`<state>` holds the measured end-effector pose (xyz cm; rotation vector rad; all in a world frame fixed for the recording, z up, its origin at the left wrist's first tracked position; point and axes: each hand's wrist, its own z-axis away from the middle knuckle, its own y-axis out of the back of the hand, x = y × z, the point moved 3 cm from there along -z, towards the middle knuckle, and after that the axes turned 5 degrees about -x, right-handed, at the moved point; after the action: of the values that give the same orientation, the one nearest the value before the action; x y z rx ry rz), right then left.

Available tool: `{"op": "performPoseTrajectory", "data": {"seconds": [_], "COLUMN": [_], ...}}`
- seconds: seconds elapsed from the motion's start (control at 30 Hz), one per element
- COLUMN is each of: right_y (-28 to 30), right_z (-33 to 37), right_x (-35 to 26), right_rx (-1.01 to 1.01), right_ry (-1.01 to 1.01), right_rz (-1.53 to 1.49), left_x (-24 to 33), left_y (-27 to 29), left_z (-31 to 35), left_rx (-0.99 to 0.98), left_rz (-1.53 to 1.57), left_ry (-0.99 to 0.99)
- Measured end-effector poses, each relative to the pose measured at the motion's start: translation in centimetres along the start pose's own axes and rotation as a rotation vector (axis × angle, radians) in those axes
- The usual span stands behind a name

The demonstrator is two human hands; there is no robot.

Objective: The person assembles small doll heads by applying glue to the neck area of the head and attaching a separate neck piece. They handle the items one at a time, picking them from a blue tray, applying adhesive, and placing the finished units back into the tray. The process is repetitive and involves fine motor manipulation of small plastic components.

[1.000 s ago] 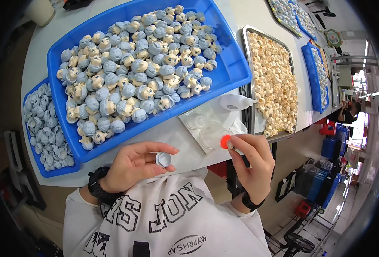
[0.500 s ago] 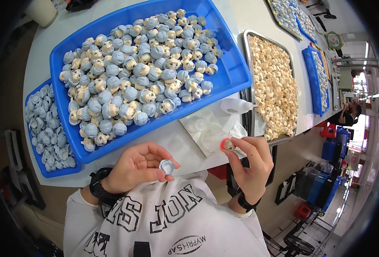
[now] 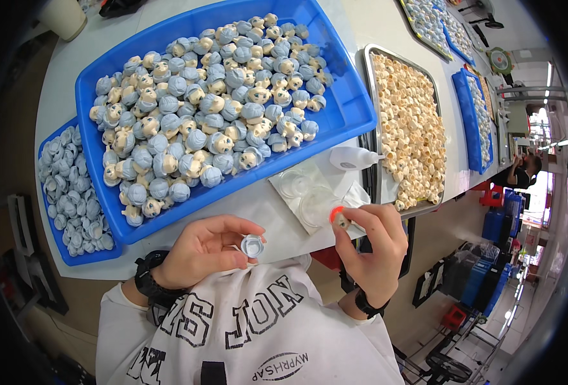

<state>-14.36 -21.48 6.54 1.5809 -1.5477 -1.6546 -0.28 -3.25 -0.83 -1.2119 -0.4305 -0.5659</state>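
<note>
White top (image 3: 245,346) nearest, black bands on both wrists. Hands well apart, both on the near side of the large blue bin (image 3: 338,106).

Left hand (image 3: 214,251), near side of bin: fingers curled, thumb and fingertips clamped on the rim of a pale-blue shell (image 3: 252,246). Shell's hollow points up at the camera; outline about round, so no clear long axis. Outer back hidden underneath; rim partly covered by fingers.

Right hand (image 3: 379,250), off the bin's near right corner: thumb and index pinched on a small face piece (image 3: 342,222). Printed side looks toward camera and a bit left. Long axis can't be read, fingers cover much of it. Remaining fingers loosely bent. Red-orange round thing (image 3: 335,212) just behind the piece, partly hidden; can't tell if they touch.

Clear dishes (image 3: 316,205) just off the bin's near wall, outlines hard to make out. White bottle (image 3: 353,158) lies just beside that wall, nozzle pointing right.

Bin itself holds a heap of blue-haired heads (image 3: 207,109), facing every way. Small blue bin (image 3: 90,259) with loose shells sits at its left, partly overlapped. Metal tray (image 3: 418,208) of cream parts at its right. Farther right of it: another blue bin (image 3: 468,122), then a person (image 3: 525,173), too small for detail.
</note>
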Motion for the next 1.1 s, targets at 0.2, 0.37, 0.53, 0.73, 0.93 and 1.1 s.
{"op": "performPoseTrajectory", "data": {"seconds": [0.2, 0.37, 0.53, 0.73, 0.93, 1.1], "right_y": [-0.1, -0.1, 0.2, -0.1, -2.2, -3.2], "right_z": [0.4, 1.3, 2.1, 2.9, 1.5, 0.9], "right_x": [0.4, 0.6, 0.9, 0.7, -2.9, -4.3], "right_rx": [-0.003, 0.069, 0.116, 0.145, -0.021, -0.059], "right_ry": [-0.03, -0.119, -0.19, -0.164, 0.114, 0.157], "right_rz": [-0.015, -0.151, -0.231, -0.396, -0.723, -0.65], "left_x": [-0.2, -0.2, -0.5, -0.3, -0.3, 0.3], "left_y": [0.4, 0.1, 0.2, 0.0, -0.3, -0.6], "left_z": [0.1, -0.1, -0.1, 0.0, 0.0, 0.1], "left_rx": [-0.012, 0.007, 0.036, -0.025, -0.026, -0.03], "left_rz": [-0.028, 0.064, 0.026, -0.009, -0.062, -0.089], "left_ry": [-0.032, -0.09, -0.08, -0.076, -0.118, -0.153]}}
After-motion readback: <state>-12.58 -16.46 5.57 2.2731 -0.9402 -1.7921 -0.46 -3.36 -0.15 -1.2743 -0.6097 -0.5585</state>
